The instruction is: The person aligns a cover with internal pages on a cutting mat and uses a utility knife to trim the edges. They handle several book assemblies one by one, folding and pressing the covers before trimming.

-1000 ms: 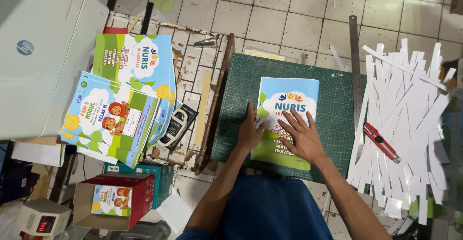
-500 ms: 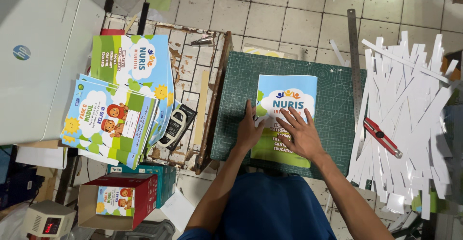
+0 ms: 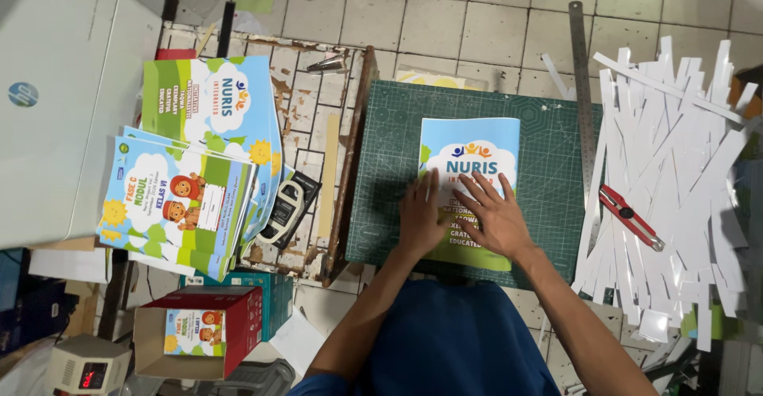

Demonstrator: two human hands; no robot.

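A booklet [image 3: 470,151] with a blue, white and green cover lies on a dark green cutting mat [image 3: 548,197]. My left hand [image 3: 419,221] presses flat on the booklet's left edge, fingers together. My right hand [image 3: 494,215] lies flat across the cover's middle, fingers spread. Neither hand grips anything. A red utility knife [image 3: 630,216] rests to the right at the mat's edge, beside a long steel ruler [image 3: 582,86].
A heap of white paper strips [image 3: 675,181] fills the right side. Stacks of similar booklets [image 3: 191,165] sit on the left, next to a white machine [image 3: 63,102]. A red cardboard box [image 3: 199,332] stands at lower left. A tape dispenser [image 3: 288,205] lies on the worn tiled surface.
Both hands have stayed flat on the booklet, with only a slight shift of the fingers. The view has drifted a little.
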